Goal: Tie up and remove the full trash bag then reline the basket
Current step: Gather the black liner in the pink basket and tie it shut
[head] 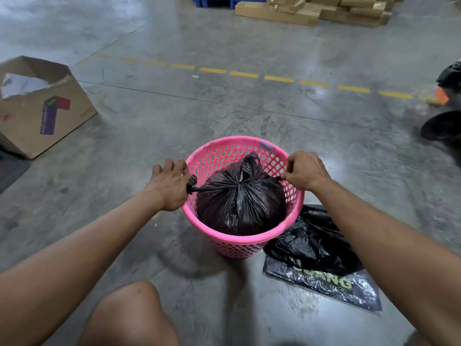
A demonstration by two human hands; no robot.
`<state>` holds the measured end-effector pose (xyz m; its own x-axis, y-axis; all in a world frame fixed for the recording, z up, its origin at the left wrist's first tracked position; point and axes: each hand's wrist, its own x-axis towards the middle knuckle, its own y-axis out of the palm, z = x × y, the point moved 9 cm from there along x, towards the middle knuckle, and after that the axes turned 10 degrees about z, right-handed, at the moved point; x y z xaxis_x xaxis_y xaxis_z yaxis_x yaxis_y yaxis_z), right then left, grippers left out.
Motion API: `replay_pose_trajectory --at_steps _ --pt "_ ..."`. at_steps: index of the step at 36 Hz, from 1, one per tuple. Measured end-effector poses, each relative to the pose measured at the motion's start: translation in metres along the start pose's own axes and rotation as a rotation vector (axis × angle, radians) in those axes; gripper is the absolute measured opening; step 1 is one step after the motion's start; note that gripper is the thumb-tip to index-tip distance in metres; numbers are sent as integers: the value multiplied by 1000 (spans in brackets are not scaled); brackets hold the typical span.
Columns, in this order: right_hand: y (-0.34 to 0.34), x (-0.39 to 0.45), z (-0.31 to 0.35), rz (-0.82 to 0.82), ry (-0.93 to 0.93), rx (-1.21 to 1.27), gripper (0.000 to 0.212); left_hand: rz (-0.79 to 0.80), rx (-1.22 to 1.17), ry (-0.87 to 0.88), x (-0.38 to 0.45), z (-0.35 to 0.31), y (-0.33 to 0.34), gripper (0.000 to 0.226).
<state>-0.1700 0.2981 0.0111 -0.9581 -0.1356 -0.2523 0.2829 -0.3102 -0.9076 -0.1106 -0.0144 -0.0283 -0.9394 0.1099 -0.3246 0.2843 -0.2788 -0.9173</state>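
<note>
A pink perforated plastic basket (pixel 249 239) stands on the concrete floor in the middle of the view. Inside it sits a full black trash bag (pixel 232 208), gathered at the top, with one tied loop sticking up at the centre. My left hand (pixel 169 184) is closed on a twisted strand of the bag at the basket's left rim. My right hand (pixel 305 171) pinches the opposite strand at the right rim. Both strands are stretched taut, sideways and apart. A loose black bag (pixel 309 243) lies on the floor to the basket's right, on a flat printed pack of bags (pixel 349 288).
An open cardboard box (pixel 42 106) lies tipped at the left. Stacked cartons (pixel 314 8) and a blue pallet stand at the far end. Dark objects (pixel 444 121) sit at the right edge. A dashed yellow line crosses the floor. My bare knee (pixel 129 310) is at the bottom.
</note>
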Motion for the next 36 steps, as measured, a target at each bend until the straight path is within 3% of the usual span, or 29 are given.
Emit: replay_pose_trajectory --at_steps 2,4,6,10,13,19,27,30,32,36 --pt "-2 1 -3 41 -13 8 17 -70 -294 -11 1 11 -2 29" --pt "-4 -1 -4 69 -45 8 21 -179 -741 -26 -2 23 -9 31" --pt "-4 -6 -3 99 -86 -11 19 -233 -1173 66 -3 17 -21 34" --pt "-13 -17 8 78 -172 -18 7 -104 -1719 184 7 -26 -34 45" --pt "-26 -25 22 -8 -217 11 6 -92 -2061 203 19 -53 -42 37" --pt "-46 -50 83 -136 -433 -124 6 -102 -1947 261 30 -92 -75 22" --pt "-51 -49 135 -180 -592 -230 16 1 -1354 400 22 -110 -85 32" --pt "-51 -37 128 -197 -567 -39 22 -13 -1394 377 25 -103 -79 39" --pt "-54 -31 112 -211 -506 178 41 -34 -1411 363 25 -97 -77 40" --pt "-37 -29 96 -84 -488 325 60 -3 -1463 396 23 -98 -72 38"
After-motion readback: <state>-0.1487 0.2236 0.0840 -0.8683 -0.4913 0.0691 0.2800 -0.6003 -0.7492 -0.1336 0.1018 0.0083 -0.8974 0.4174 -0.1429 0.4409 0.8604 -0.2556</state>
